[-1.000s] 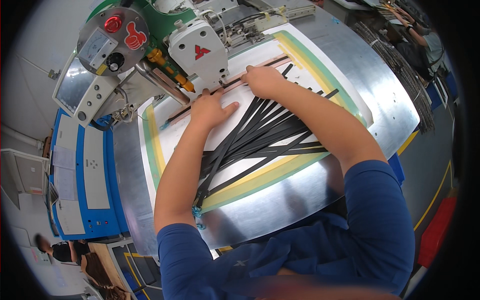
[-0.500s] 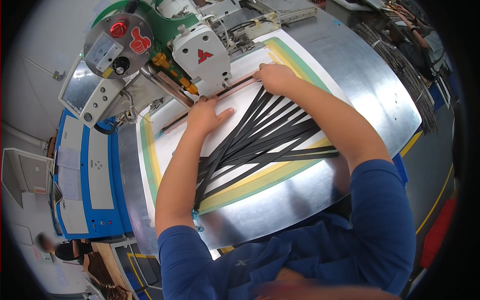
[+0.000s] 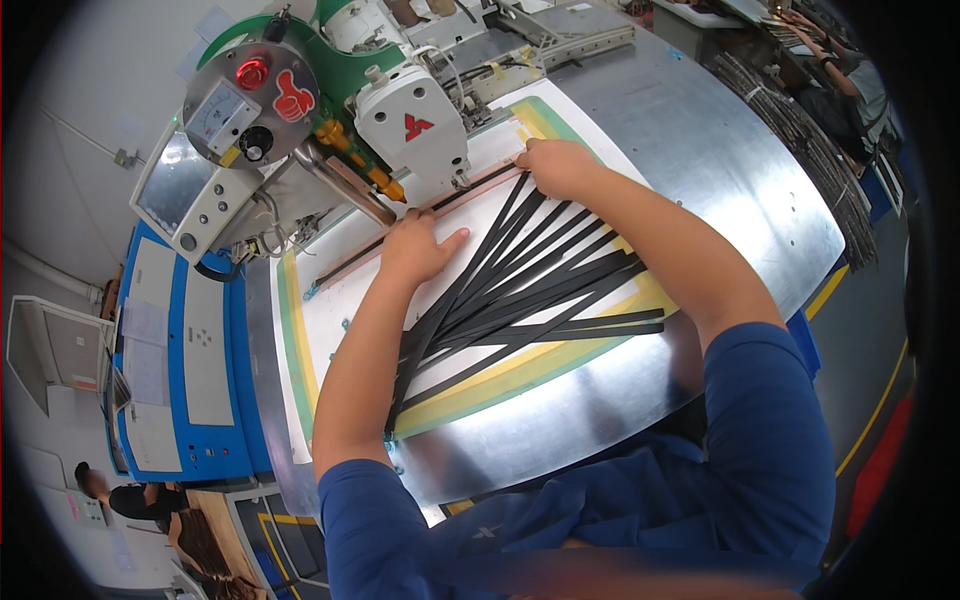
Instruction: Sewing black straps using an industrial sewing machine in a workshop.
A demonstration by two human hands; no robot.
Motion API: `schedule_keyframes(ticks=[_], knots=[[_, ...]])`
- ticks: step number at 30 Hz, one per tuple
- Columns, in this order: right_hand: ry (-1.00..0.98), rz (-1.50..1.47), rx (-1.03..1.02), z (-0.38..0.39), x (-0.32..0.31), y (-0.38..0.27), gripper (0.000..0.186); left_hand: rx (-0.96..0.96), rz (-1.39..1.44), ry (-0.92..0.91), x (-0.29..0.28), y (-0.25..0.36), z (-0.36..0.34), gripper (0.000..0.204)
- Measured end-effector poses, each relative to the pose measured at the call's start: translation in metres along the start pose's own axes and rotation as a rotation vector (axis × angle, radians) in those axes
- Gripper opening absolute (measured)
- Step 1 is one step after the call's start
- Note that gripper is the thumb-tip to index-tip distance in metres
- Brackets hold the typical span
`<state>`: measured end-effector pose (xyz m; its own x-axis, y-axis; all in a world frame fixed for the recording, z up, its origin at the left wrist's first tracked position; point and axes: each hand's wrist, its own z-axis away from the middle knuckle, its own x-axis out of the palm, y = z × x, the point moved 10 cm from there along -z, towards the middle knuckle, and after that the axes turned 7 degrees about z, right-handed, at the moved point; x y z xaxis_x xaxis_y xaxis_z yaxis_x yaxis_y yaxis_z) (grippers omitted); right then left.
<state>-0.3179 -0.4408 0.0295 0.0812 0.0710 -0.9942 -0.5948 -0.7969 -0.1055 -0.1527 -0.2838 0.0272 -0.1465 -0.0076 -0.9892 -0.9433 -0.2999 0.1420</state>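
A long black strip [image 3: 485, 186] lies along a narrow pinkish guide [image 3: 345, 266], below the white head of a sewing machine [image 3: 412, 118]. My left hand [image 3: 418, 250] rests flat against the middle of the guide, thumb spread away from the fingers. At the guide's far right end, my right hand [image 3: 562, 168] has its fingers closed over the strip's end; the fingertips are partly hidden. Between my forearms a loose fan of several black strips [image 3: 500, 285] crosses over a white sheet [image 3: 345, 305] edged with yellow and green tape.
A yellow pointer-like tube [image 3: 385, 180] hangs just beyond my left fingers. Beside it is a round control box [image 3: 250, 95] with a red button. Bare metal tabletop [image 3: 720, 170] extends right. A blue cabinet [image 3: 190, 350] stands left. Other people are at far left and upper right.
The view has shifted slightly, so the machine sits a little lower and further right. Both hands keep nearly the same places along the guide.
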Motion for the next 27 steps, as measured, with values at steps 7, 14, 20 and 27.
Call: schedule_keyframes(ticks=[7, 14, 20, 27], knots=[[0.029, -0.017, -0.058, -0.001, 0.001, -0.021, 0.036, -0.008, -0.032, 0.097, 0.001, 0.022, -0.004, 0.07], [0.087, -0.055, -0.126, -0.007, 0.004, -0.037, 0.03, 0.04, -0.07, 0.226, -0.004, 0.027, 0.001, 0.063], [0.06, -0.017, -0.112, -0.009, 0.009, -0.033, 0.035, 0.003, -0.038, 0.174, -0.003, 0.014, 0.0, 0.06], [0.196, -0.14, -0.185, -0.009, 0.022, -0.042, 0.035, 0.036, 0.049, 0.189, 0.002, 0.02, -0.005, 0.058]])
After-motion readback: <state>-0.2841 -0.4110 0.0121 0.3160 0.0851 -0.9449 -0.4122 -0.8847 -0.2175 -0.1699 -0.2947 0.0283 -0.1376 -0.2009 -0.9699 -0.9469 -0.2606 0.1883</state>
